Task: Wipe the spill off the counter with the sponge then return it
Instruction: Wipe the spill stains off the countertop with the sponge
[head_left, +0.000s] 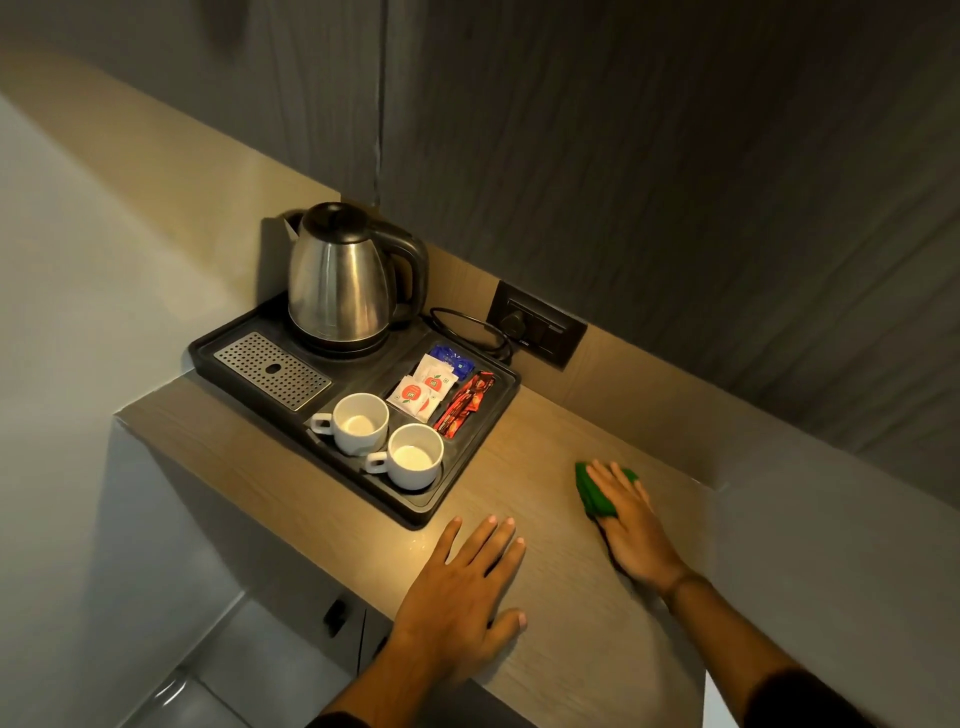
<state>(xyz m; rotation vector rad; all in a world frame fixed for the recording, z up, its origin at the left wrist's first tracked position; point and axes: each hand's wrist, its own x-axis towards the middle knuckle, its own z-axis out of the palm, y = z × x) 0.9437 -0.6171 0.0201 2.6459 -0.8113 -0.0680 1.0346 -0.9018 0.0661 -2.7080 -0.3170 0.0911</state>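
Note:
A green sponge (589, 491) lies on the light wooden counter (550, 447), to the right of the tray. My right hand (631, 525) presses flat on top of the sponge, fingers spread over it, and covers most of it. My left hand (462, 582) rests palm down on the counter near the front edge, fingers apart, holding nothing. A few small wet specks glint on the counter just beyond my left fingertips; no larger spill shows.
A black tray (462, 467) at the counter's left end holds a steel kettle (337, 280), two white cups (361, 421), a metal drip grate (272, 369) and sachets (431, 389). A cord runs to a wall socket (535, 325). The counter's front edge drops to cabinet doors.

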